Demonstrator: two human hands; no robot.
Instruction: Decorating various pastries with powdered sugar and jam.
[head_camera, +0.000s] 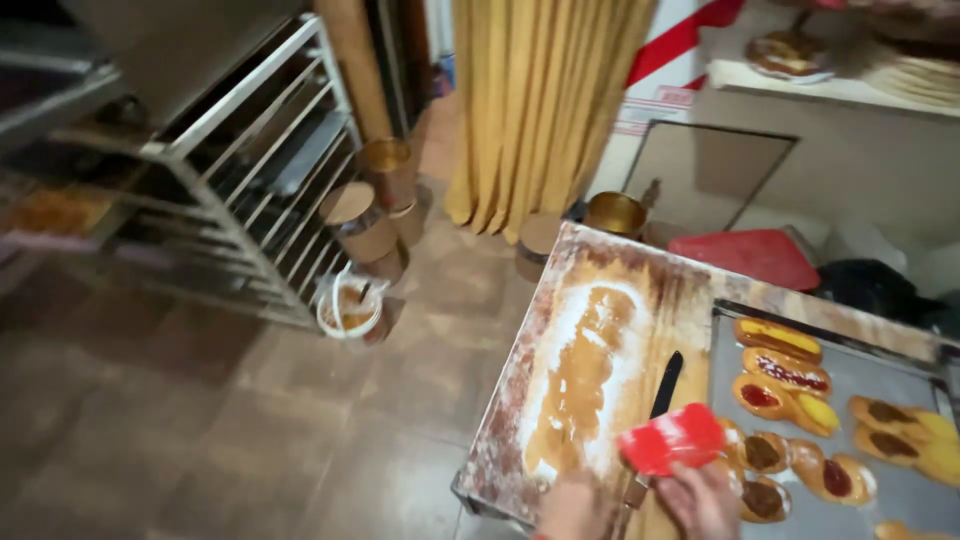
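Observation:
My right hand (700, 500) grips a red plastic scraper (673, 438) above the floured wooden worktable (560, 300). At the bottom edge of the view my left hand (572, 508) rests on the table, close to a long strip of pale dough (583, 370) lying in flour; its fingers are mostly cut off by the frame. A black-handled knife (664, 388) lies on the table just beyond the scraper. To the right, a metal baking tray (870, 385) carries several filled pastries (790, 375) with red, yellow and dark fillings.
A metal rack trolley (255, 170) stands at the left over a brown tiled floor. Round tins (365, 215) and a white bucket (350, 305) sit beside it. A yellow curtain (535, 100) hangs behind, with a brass pot (615, 213) and a red lid (760, 255) nearby.

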